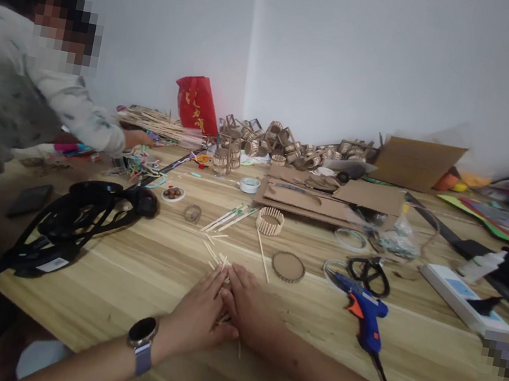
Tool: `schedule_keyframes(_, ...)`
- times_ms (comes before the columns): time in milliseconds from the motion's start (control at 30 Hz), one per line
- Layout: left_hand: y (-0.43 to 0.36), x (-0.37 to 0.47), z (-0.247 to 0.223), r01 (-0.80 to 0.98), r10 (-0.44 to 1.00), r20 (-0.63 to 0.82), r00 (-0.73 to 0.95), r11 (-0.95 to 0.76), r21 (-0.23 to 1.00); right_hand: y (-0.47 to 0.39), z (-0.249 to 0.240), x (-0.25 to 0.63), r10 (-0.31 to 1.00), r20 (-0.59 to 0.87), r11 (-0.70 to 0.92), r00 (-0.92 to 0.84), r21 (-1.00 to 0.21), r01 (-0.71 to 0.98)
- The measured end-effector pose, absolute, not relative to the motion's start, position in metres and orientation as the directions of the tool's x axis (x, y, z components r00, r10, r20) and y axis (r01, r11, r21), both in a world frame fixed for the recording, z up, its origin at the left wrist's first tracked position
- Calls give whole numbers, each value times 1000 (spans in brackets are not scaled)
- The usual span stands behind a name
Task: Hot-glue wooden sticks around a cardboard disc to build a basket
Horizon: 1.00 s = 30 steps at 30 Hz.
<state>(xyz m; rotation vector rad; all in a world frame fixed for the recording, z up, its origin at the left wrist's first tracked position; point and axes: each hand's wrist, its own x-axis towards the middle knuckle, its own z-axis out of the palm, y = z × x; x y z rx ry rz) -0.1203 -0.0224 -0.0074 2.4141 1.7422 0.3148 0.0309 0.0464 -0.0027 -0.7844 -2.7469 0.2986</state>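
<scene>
My left hand [202,305] and my right hand [250,305] lie together on the table, cupped around a small bunch of thin wooden sticks [223,316]. Their fingers point forward and press in from both sides; the palms hide most of the bunch. Stick ends poke out past the fingertips, and a few loose sticks [210,250] lie just ahead. Beyond them stands a ring of short upright sticks [270,221]. A flat cardboard disc [288,267] with a dark rim rests to the right of it. One long stick [263,256] lies between the disc and my fingers.
To the right lie a blue glue gun [366,312], black scissors [369,275] and a white power strip [464,298]. A black strapped device [82,219] sits at left. Cardboard sheets [311,202] and many stick-built pieces line the back. Another person [33,73] leans over the left side.
</scene>
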Motion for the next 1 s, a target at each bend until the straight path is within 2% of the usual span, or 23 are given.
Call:
schedule_keyframes(133,-35,-91,-11,892,927,95,362,-375,252,30,-6,65,606,144,781,-782,-292,552)
schedule_keyframes(267,-41,-60,-16,841,887,122,446,-462,283,23,-9,102,649,93,726,-755,-373,578)
schedule_keyframes(400,-34,-31,-6,806,865,129,486,-500,316,24,-13,135,685,98,677,-721,-452,581)
schedule_keyframes(500,-25,-26,9,766,834,114,541,-544,343,27,-14,157,701,179,678,-690,-469,567)
schedule_keyframes(633,-24,-54,21,872,909,35,415,-409,268,19,-10,180,693,294,716,-658,-384,583)
schedule_keyframes(767,-44,-82,11,924,927,-117,357,-331,192,1,-13,188,632,236,772,-738,-276,572)
schedule_keyframes(833,-53,-84,3,906,910,-113,398,-372,201,-4,-19,186,631,206,773,-748,-255,581)
schedule_keyframes(1000,-45,-67,-8,882,907,14,420,-412,228,5,-26,173,659,200,751,-725,-233,618)
